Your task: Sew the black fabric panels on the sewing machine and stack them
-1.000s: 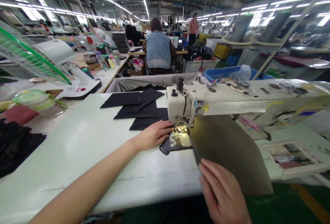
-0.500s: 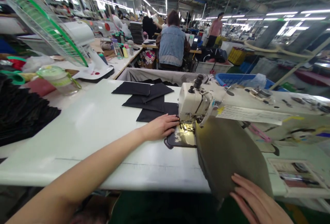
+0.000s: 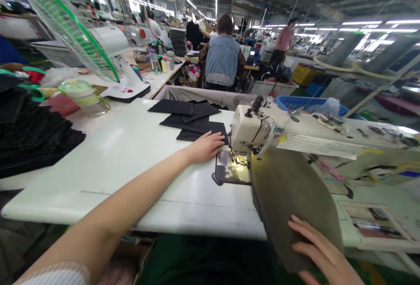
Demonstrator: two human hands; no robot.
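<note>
Fingers loosely spread, the right hand (image 3: 323, 250) is pretty much on the olive panel (image 3: 292, 184), which runs lengthwise nearward from the sewing machine (image 3: 247, 125), while the left hand (image 3: 205, 148), fingers slightly apart, is left of it.

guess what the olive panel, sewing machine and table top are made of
Olive panel: probably matte cloth, dull and drooping at its near end. Sewing machine: likely cream-painted metal, with bright highlights. Table top: perhaps smooth pale laminate, given its soft reflections.
</note>
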